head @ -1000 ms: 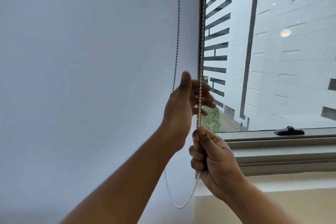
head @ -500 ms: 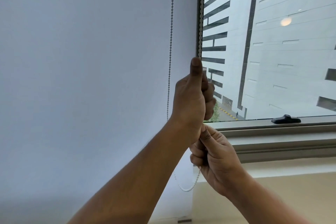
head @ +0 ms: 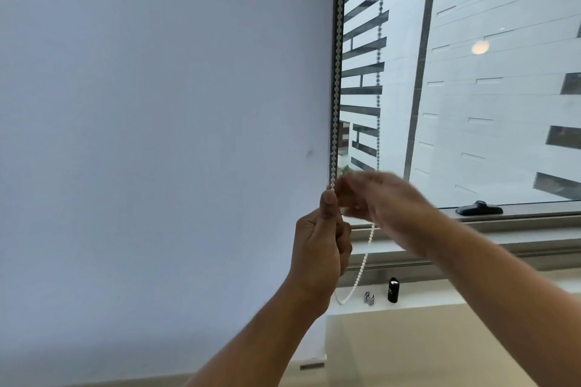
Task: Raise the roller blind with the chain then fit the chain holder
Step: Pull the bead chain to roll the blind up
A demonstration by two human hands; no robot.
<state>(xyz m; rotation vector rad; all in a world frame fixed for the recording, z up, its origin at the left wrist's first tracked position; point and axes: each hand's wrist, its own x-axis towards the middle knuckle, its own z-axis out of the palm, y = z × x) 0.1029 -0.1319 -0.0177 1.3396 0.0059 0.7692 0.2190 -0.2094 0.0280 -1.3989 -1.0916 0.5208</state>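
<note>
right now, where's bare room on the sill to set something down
The sill is bare from the black cylinder rightward to where the right forearm hides it. Its left end is crowded: the chain loop, a metal clip and the cylinder are close together below the left hand.

The right hand (head: 377,198) is blurred, so its fingers and any hold on the bead chain (head: 338,72) cannot be read. The bead chain runs off the top edge and disappears inside the left hand (head: 320,248). A small metal piece (head: 370,297) on the sill (head: 421,295) is too tiny to identify. The roller blind (head: 157,135) is cut off at the top and left.
</note>
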